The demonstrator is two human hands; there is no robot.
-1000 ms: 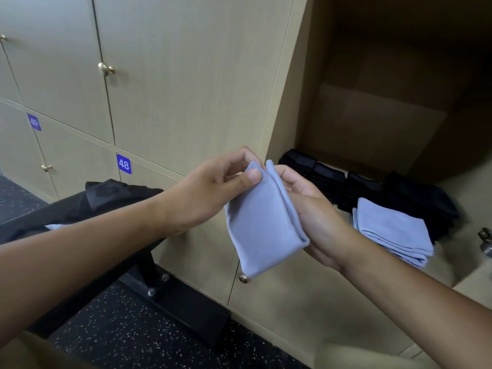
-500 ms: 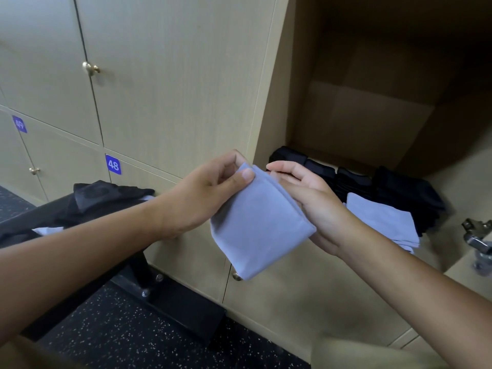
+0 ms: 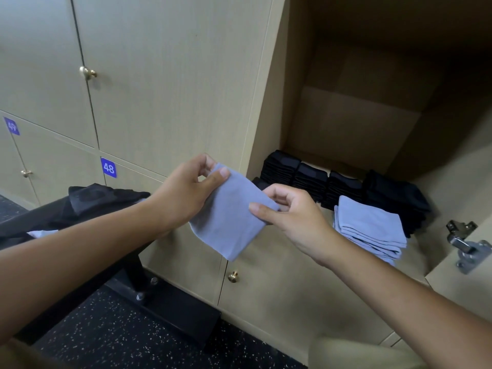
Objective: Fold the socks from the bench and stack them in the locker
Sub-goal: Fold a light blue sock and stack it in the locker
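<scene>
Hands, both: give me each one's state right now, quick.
Left hand: closed, thumb and fingers pinching the top corner of the folded light blue fabric sock.
Right hand: closed, pinching the same sock's right edge.

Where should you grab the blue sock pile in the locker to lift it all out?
Probably pinch the whole light blue stack at its open front edge, coming straight in from the locker opening. The layered edges face forward there, while black sock stacks crowd behind it.
</scene>
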